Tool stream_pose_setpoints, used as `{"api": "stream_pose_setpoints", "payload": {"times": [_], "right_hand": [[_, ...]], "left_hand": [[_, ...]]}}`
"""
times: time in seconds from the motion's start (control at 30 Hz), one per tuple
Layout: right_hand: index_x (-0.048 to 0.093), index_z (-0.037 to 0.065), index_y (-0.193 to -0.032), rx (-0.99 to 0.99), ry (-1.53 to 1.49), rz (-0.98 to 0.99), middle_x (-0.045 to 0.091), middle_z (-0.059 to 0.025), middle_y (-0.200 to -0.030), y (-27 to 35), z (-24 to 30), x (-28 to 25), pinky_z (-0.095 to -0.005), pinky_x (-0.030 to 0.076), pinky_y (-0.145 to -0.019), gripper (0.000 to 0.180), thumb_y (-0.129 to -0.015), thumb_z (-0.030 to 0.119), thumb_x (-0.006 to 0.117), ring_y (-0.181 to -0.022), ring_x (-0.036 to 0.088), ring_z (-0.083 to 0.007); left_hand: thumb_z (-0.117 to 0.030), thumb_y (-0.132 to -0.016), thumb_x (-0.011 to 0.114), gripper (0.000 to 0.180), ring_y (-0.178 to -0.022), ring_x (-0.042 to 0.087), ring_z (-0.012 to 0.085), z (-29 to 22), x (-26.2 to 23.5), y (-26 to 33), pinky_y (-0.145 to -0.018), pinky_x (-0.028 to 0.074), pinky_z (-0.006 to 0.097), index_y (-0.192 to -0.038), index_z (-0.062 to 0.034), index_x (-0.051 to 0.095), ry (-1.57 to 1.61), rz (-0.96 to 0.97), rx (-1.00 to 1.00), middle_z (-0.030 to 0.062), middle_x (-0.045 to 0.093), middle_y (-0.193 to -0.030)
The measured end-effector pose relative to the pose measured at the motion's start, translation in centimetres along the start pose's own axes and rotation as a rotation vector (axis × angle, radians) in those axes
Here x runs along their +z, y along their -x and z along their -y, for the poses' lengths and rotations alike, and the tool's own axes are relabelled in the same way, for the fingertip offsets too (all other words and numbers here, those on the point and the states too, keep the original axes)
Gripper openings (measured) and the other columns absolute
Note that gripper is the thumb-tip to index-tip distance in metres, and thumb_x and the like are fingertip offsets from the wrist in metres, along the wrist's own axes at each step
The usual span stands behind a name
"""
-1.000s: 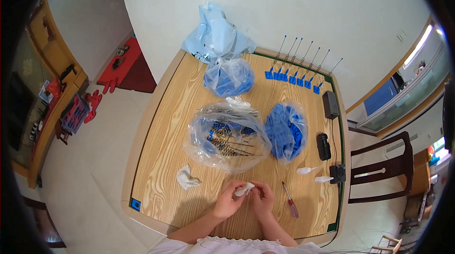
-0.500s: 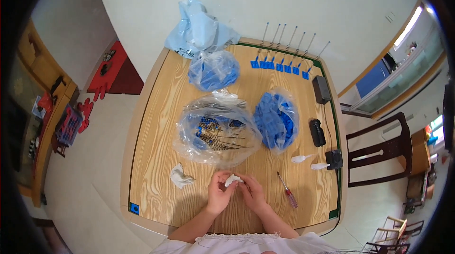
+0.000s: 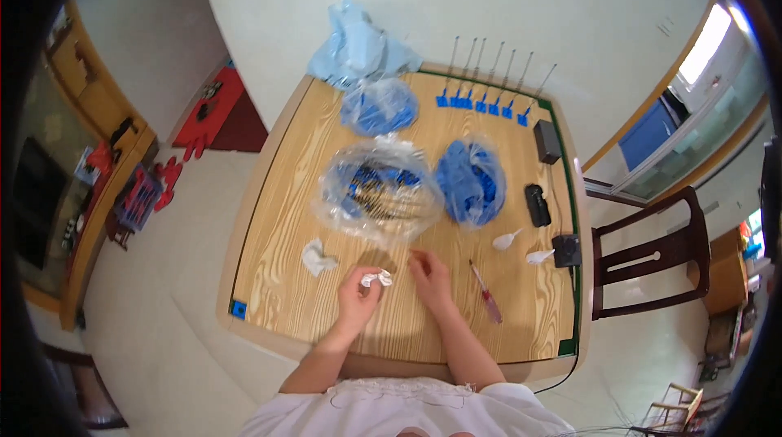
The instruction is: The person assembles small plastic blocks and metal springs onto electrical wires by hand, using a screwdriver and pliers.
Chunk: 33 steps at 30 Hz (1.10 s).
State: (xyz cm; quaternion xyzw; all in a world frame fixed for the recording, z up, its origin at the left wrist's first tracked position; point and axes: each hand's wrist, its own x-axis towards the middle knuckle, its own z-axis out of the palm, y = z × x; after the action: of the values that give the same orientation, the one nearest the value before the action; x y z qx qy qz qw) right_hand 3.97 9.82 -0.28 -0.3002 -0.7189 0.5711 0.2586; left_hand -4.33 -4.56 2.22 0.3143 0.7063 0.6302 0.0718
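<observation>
Above the near part of the wooden table, my left hand (image 3: 357, 300) is closed on a crumpled white tissue (image 3: 378, 278), which pokes out past the thumb and fingers. My right hand (image 3: 431, 278) is a short way to its right, off the tissue, with slightly bent fingers and nothing seen in it. Left of my hands lies a second crumpled white tissue (image 3: 317, 258). A screwdriver (image 3: 486, 292) with a red, see-through handle rests to the right of my right hand. Just beyond my hands sits a clear plastic bag (image 3: 334, 202) of springs and small blue parts.
Two more bags of blue parts, one at the right (image 3: 471, 184) and one behind (image 3: 379, 107), stand near a light-blue bag (image 3: 358, 50). Several thin rods on blue bases (image 3: 482, 107) line the back edge. A black case (image 3: 538, 205) and a white-tipped bottle (image 3: 505, 240) lie right.
My hands have drawn apart; the tissue they both held is now in my left hand alone. The whole view has shifted a little.
</observation>
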Motion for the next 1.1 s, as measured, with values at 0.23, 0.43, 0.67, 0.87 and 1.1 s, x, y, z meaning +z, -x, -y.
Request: {"api": "stream_pose_setpoints", "payload": {"times": [0.23, 0.43, 0.67, 0.87, 1.1], "right_hand": [[0.06, 0.001, -0.1, -0.121, 0.054, -0.06, 0.064, -0.0079, -0.081, 0.3, -0.8, 0.8, -0.0251, 0.048, -0.065, 0.015, -0.087, 0.006, 0.055, -0.073, 0.06, -0.012], [0.06, 0.001, -0.097, -0.204, 0.124, -0.096, 0.063, -0.0104, -0.078, 0.3, -0.7, 1.0, -0.0259, 0.048, -0.065, 0.013, -0.085, 0.005, 0.055, -0.071, 0.06, -0.0142], [0.059, 0.001, -0.096, -0.27, 0.113, -0.09, 0.062, -0.011, -0.077, 0.7, -0.9, 0.9, -0.0262, 0.047, -0.063, 0.012, -0.085, 0.005, 0.055, -0.069, 0.06, -0.0154], [0.059, 0.002, -0.1, -0.245, 0.077, -0.069, 0.059, -0.0045, -0.078, 1.0, -1.3, 0.4, -0.0226, 0.046, -0.063, 0.014, -0.087, 0.004, 0.053, -0.071, 0.056, -0.0094], [0.055, 0.004, -0.107, -0.304, 0.264, -0.049, 0.058, -0.0105, -0.094, -2.2, 2.8, -1.0, -0.031, 0.047, -0.074, 0.026, -0.081, 0.005, 0.06, -0.086, 0.057, -0.0214]], "left_hand": [[-0.013, -0.074, 0.066, 0.033, -0.11, 0.042, 0.0359, 0.3, -6.7, 3.8, -0.093, 0.034, 0.046, -0.107, -0.0091, 0.06, -0.662, 0.068, 0.169, 0.0142, 0.049, -0.118], [-0.031, -0.08, 0.063, 0.046, -0.126, 0.031, 0.0371, 0.1, -6.8, 5.3, -0.102, 0.022, 0.054, -0.121, -0.0117, 0.054, -0.768, 0.07, 0.351, 0.0139, 0.039, -0.135], [-0.03, -0.083, 0.058, 0.043, -0.131, 0.03, 0.0295, 0.2, -6.5, 5.6, -0.105, 0.016, 0.056, -0.123, -0.0131, 0.053, -0.909, 0.165, 0.241, 0.0108, 0.043, -0.134], [-0.019, -0.08, 0.06, 0.04, -0.128, 0.033, 0.0324, -1.7, -6.1, 3.1, -0.105, 0.019, 0.053, -0.119, -0.0086, 0.055, -0.707, 0.035, 0.343, 0.013, 0.045, -0.131], [-0.013, -0.074, 0.064, 0.038, -0.119, 0.04, 0.0353, 0.2, -3.9, -7.8, -0.099, 0.031, 0.049, -0.11, -0.0036, 0.057, -0.479, 0.057, 0.342, 0.0181, 0.047, -0.124]]}}
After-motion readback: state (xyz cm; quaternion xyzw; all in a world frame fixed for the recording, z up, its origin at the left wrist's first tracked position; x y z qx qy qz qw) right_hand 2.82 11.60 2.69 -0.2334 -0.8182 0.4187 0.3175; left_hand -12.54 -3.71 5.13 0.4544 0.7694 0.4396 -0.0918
